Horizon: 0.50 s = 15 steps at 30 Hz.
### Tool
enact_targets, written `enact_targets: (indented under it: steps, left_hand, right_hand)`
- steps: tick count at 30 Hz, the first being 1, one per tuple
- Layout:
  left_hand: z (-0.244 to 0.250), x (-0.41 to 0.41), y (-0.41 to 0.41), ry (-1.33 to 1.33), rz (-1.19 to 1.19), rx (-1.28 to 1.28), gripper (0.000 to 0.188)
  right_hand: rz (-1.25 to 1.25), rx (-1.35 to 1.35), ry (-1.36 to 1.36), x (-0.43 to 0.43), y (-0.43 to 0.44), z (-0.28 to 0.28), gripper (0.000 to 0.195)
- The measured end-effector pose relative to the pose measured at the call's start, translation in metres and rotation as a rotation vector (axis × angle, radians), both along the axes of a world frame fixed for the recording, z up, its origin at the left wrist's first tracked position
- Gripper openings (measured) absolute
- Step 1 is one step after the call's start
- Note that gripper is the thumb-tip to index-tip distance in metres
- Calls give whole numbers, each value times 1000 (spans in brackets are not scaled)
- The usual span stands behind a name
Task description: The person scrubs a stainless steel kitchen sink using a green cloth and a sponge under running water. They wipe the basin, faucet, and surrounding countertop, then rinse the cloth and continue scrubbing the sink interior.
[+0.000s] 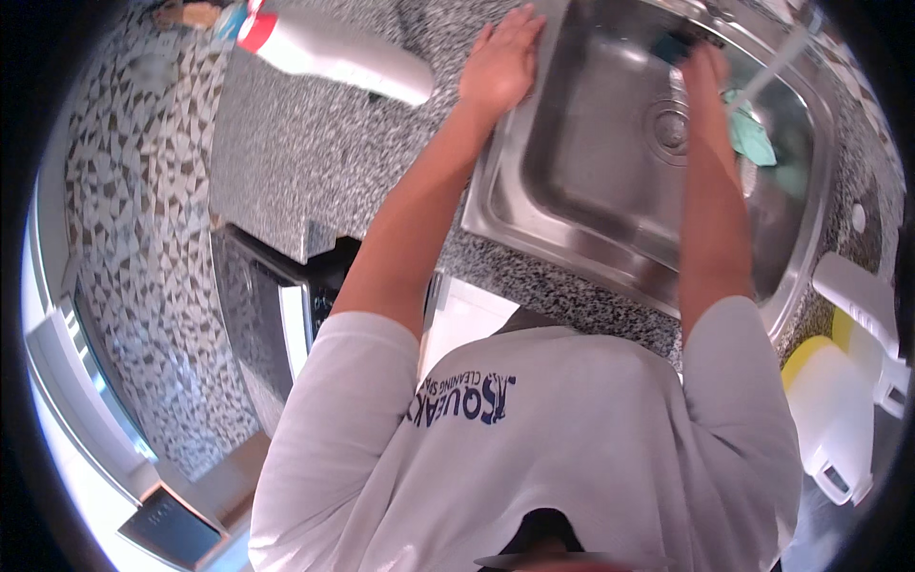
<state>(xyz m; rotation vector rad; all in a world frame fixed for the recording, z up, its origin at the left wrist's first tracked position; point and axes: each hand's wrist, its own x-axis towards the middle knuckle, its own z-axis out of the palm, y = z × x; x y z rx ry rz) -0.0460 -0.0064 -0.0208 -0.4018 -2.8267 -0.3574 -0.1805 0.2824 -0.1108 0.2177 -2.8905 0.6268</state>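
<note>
My left hand [504,68] lies flat at the left rim of a stainless steel sink [600,143], fingers a little apart, with nothing in it. Inside the basin, near its far wall, my right hand [704,68] is blurred by motion. It grips a dark pad [672,47], whose exact kind the blur hides. Under my right forearm, the round drain [670,129] is partly covered. A light green cloth [752,136] lies to the right of that forearm. Above the cloth slants a pale faucet spout [775,68].
On the granite counter [307,150] to the left lies a white bottle [343,53] with a red cap. A black stove [264,293] borders the counter. White plastic jugs [833,407] stand at the right, beside the sink. A mosaic tile backsplash [150,250] runs along the left.
</note>
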Motion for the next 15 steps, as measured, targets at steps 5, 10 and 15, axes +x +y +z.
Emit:
enact_targets:
  steps: [5, 10, 15]
  left_hand:
    - [4, 2, -1, -24, 19, 44, 43]
    - [20, -11, 12, -34, -29, 30, 43]
    - [8, -12, 7, -32, -22, 48, 43]
  right_hand:
    - [-501, 246, -61, -25, -1, -46, 31]
    - [-242, -33, -246, -63, -122, -118, 36]
    - [-266, -1136, -388, -54, -99, -115, 18]
